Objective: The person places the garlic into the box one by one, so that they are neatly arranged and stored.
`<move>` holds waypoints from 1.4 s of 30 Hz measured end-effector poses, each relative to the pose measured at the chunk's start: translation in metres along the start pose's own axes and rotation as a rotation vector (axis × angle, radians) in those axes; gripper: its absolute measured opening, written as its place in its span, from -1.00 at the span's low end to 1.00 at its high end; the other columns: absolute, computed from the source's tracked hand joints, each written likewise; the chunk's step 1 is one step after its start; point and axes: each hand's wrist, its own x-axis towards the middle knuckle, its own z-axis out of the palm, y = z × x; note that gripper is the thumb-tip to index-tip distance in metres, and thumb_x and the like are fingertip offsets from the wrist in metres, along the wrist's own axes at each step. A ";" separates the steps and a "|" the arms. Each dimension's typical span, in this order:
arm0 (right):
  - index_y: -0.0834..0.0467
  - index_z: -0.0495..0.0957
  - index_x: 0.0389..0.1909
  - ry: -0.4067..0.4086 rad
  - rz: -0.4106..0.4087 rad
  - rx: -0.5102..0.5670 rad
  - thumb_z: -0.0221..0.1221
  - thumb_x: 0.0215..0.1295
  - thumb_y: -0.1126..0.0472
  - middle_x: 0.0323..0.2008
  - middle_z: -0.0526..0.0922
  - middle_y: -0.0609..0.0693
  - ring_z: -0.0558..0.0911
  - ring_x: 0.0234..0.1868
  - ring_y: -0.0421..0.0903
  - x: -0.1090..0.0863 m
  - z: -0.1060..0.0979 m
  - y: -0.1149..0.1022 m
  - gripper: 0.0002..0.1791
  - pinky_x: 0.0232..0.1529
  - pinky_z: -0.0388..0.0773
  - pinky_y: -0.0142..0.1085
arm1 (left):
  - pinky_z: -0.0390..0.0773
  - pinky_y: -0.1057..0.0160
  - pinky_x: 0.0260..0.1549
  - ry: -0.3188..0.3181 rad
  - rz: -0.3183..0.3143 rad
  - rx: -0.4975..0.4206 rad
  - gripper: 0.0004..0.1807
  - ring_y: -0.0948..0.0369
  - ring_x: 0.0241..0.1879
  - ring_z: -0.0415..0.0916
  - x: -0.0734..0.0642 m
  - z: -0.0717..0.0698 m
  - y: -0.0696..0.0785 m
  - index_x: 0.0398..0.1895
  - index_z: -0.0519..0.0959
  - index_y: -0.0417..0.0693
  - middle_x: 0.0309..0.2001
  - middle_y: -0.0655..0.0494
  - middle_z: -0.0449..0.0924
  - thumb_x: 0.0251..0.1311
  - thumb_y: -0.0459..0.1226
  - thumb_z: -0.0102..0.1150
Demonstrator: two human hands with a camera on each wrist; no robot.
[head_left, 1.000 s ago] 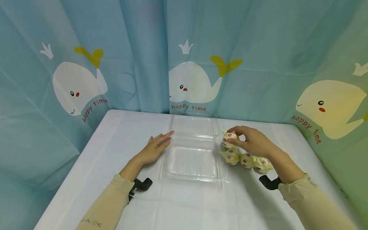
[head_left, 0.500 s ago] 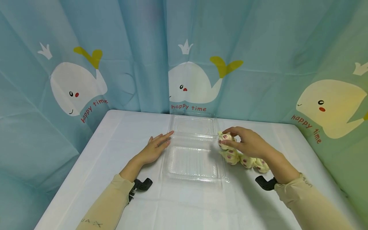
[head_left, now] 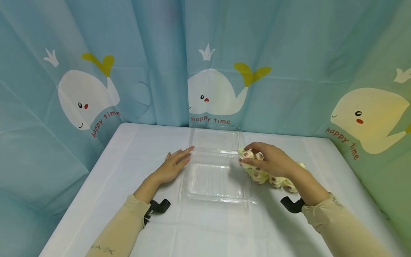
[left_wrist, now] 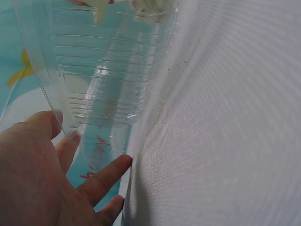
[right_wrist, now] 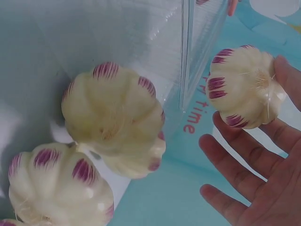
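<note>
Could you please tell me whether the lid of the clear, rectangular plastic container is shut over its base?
No, in the head view the clear plastic lid is opened out beyond the ribbed clear base.

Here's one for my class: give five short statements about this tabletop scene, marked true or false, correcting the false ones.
1. The person's right hand holds an off-white garlic bulb with purple streaks. True.
2. The rectangular clear plastic container is shut. False: it is open, its clear lid lying on the far side of the base.
3. The person's left hand also grips a bulb. False: it holds no bulb and is at the container's left edge.
4. More garlic bulbs lie to the right of the container. True.
5. The cloth table cover is red. False: it is white.
</note>
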 end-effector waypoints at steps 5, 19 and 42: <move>-0.04 0.57 0.24 -0.007 -0.018 0.012 0.24 0.41 -0.26 0.10 0.70 0.05 0.66 0.11 0.06 0.002 0.005 -0.002 -0.46 0.13 0.59 0.12 | -0.54 -0.21 0.59 0.000 -0.004 0.001 -0.44 -0.02 0.69 -0.16 0.000 0.000 0.001 0.58 0.10 0.74 0.53 0.18 0.37 0.56 0.28 -0.25; -0.11 0.59 0.14 -0.010 -0.037 0.024 0.32 0.33 -0.28 -0.01 0.69 -0.07 0.64 -0.04 -0.07 0.007 0.017 -0.005 -0.51 0.01 0.60 -0.02 | -0.54 -0.23 0.59 -0.006 0.001 -0.001 -0.44 -0.04 0.69 -0.17 0.000 -0.001 0.002 0.59 0.11 0.70 0.52 0.14 0.38 0.58 0.24 -0.25; -0.11 0.69 -0.02 0.055 -0.146 -0.030 0.47 0.20 -0.15 -0.31 0.63 -0.28 0.59 -0.08 -0.02 0.011 0.040 -0.002 -0.61 -0.05 0.47 -0.13 | -0.51 -0.22 0.60 0.004 -0.005 0.010 -0.45 -0.02 0.68 -0.14 0.002 0.001 0.001 0.58 0.12 0.72 0.52 0.15 0.37 0.58 0.25 -0.25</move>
